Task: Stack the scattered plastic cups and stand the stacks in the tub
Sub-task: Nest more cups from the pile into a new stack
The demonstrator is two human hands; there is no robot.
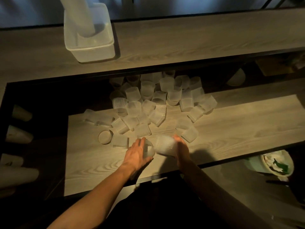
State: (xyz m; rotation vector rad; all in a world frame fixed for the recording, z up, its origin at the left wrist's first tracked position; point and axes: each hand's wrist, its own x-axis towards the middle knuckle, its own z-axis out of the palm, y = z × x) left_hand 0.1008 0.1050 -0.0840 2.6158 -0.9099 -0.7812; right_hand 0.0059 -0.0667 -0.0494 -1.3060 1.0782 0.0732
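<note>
Several frosted ribbed plastic cups (155, 103) lie scattered in a heap on the lower wooden shelf (231, 129). My left hand (137, 153) grips one cup (149, 151) lying on its side. My right hand (181, 148) holds a larger ribbed cup or short stack (165, 145), its mouth turned toward the left cup. The two cups touch between my hands. A white plastic tub (92, 50) stands on the upper shelf at the back left, with a tall stack of cups (79, 15) standing inside it.
The upper wooden shelf (198, 40) runs across the back. Pale cups (19, 134) lie in the dark space at the far left. A round container (279, 164) with green and white scraps sits low at the right, and a pale bowl (236, 77) in the shadow behind.
</note>
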